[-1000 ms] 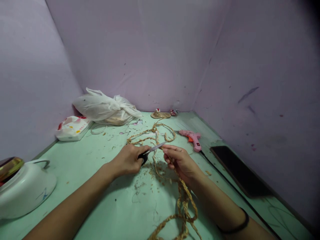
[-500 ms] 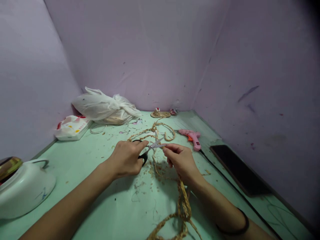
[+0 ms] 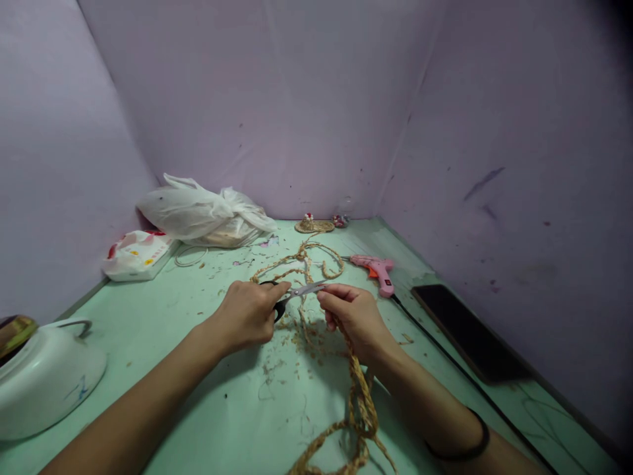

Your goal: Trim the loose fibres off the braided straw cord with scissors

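Note:
My left hand (image 3: 248, 314) grips a pair of scissors (image 3: 297, 292) by the black handles, its blades nearly together and pointing right. Their tips reach the fingertips of my right hand (image 3: 357, 321), which is closed in a pinch around a braided straw rope (image 3: 364, 389). The rope hangs from below that hand towards the near edge, where it lies in a loose bundle. More braided rope (image 3: 326, 247) curls on the table behind the scissors. The rope end at the blades is mostly hidden by my fingers.
A pink glue gun (image 3: 378, 272) with a black cord lies right, beside a dark phone (image 3: 472, 333). At the back are a white plastic bag (image 3: 208, 214) and a small straw hat (image 3: 314, 226). A tissue pack (image 3: 141, 254) and a white bowl (image 3: 47, 379) stand left. Straw scraps litter the table.
The scissors' blades have closed from spread apart to nearly together at my right fingertips. Both hands stay in about the same place. The whole view has shifted slightly.

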The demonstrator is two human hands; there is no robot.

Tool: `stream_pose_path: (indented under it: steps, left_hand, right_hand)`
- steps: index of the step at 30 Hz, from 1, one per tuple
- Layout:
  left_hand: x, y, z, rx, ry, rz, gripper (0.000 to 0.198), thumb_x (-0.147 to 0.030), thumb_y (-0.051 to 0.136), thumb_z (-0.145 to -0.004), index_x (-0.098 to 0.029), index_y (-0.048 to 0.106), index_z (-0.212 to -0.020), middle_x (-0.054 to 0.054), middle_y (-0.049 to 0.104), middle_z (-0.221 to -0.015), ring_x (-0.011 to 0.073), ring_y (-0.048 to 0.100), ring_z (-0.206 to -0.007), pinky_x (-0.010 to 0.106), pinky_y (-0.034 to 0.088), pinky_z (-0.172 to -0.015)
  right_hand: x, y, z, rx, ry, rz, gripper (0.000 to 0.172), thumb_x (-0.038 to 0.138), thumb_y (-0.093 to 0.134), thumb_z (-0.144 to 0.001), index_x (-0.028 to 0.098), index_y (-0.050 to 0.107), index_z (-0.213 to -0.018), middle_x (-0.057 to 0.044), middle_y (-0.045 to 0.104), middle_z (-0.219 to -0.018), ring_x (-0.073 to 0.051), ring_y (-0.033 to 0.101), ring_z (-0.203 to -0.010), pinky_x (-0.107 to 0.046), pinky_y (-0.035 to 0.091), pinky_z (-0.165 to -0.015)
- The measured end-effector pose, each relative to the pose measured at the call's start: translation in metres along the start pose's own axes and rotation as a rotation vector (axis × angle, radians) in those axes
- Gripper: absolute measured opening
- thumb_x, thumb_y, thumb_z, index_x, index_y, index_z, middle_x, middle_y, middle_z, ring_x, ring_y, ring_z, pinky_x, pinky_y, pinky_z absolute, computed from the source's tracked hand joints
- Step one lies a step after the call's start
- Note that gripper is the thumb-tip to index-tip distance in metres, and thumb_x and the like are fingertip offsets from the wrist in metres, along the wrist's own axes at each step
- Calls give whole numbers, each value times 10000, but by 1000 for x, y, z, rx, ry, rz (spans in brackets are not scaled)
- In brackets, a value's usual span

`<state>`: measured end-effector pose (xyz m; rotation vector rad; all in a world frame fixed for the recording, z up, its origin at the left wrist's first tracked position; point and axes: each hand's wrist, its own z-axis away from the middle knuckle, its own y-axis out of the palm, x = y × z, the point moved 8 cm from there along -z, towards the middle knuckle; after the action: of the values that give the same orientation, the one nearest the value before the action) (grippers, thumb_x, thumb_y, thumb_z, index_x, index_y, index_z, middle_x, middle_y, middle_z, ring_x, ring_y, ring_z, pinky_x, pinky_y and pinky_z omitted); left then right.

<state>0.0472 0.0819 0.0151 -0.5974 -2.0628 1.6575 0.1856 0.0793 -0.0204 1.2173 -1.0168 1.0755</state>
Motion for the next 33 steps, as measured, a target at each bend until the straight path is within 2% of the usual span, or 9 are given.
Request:
stream_pose_path:
  steps: [5, 9, 13, 17, 25, 33]
  left_hand:
    - [6, -7, -2, -38, -42, 271, 397, -141, 419, -671, -273, 569, -1014, -31, 638, -713, 130, 553, -611, 212, 362, -553]
    - [20, -11, -3, -106, -156, 414, 278, -162, 421, -676, -235, 598, -877, -43, 593, -650, 111, 502, -574, 199, 350, -530]
    - [17, -5, -3, -91, -135, 452, 352, -170, 450, -649, -254, 580, -965, -41, 635, -777, 124, 550, -667, 212, 397, -600]
    - [7, 4, -2, -74, -74, 437, 475, -187, 478, -627, -266, 513, -1094, -24, 641, -957, 159, 588, -818, 248, 430, -715]
    - [-3, 10, -3, -86, -32, 273, 526, -174, 473, -637, -246, 457, -1158, 23, 627, -1044, 202, 579, -900, 294, 428, -725]
    - [-5, 16, -3, -67, 2, 242, 568, -163, 456, -664, -231, 392, -1224, 36, 625, -1045, 198, 577, -921, 290, 426, -730]
  right_hand:
    - [-6, -2, -1, -9, 79, -146, 195, 231, 679, -556, 137, 615, -714, 42, 498, -497, -61, 419, -403, -184, 338, -355]
    - [-12, -4, -3, -18, 111, -142, 219, 300, 709, -548, 140, 608, -658, 21, 518, -568, -73, 454, -483, -181, 370, -386]
    - [-14, -3, -5, 5, 118, -202, 222, 288, 722, -540, 131, 621, -659, 47, 457, -507, -54, 395, -452, -174, 356, -399]
    - [-15, 3, -4, 76, 177, -355, 235, 207, 723, -537, 132, 619, -734, 63, 423, -509, -39, 357, -433, -154, 300, -378]
    - [-11, 18, 0, 241, 202, -476, 75, 106, 648, -603, 121, 578, -626, 56, 365, -523, -20, 252, -413, -125, 235, -348]
    - [-15, 21, 2, 291, 243, -522, 89, 71, 600, -624, 108, 542, -569, 48, 363, -526, -14, 239, -411, -105, 231, -339]
